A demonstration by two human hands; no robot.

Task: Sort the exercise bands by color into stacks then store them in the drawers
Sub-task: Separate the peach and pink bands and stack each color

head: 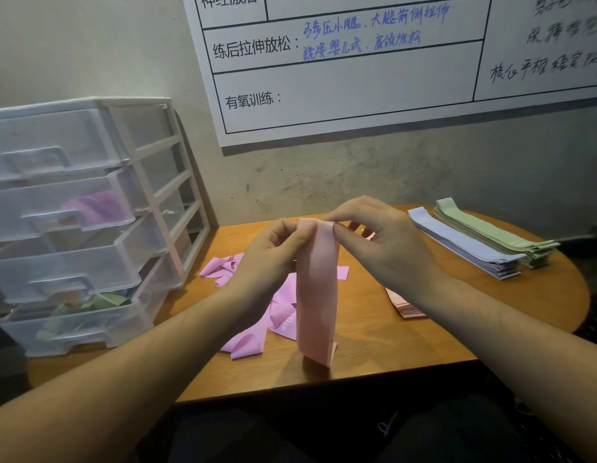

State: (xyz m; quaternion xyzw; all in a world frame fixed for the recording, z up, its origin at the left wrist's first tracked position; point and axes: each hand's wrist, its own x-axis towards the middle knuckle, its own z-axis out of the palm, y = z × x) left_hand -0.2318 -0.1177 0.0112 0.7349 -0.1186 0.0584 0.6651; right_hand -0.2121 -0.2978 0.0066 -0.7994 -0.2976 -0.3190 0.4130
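Note:
A pale pink band (315, 295) hangs upright over the middle of the table, its lower end touching the tabletop. My left hand (273, 253) pinches its top left corner and my right hand (380, 235) pinches its top right corner. Behind it lies a loose heap of lilac-pink bands (253, 335). A flat stack of salmon-pink bands (404, 307) sits under my right forearm. At the back right lie a stack of blue bands (464, 247) and a stack of green bands (494, 232). The clear plastic drawer unit (80, 228) stands at the left.
The round wooden table (374, 349) stands against a concrete wall with a whiteboard (357, 78) above. The drawer unit's second drawer holds lilac bands (97, 205) and the slightly pulled-out bottom drawer holds green bands (90, 305). My legs are below the table's front edge.

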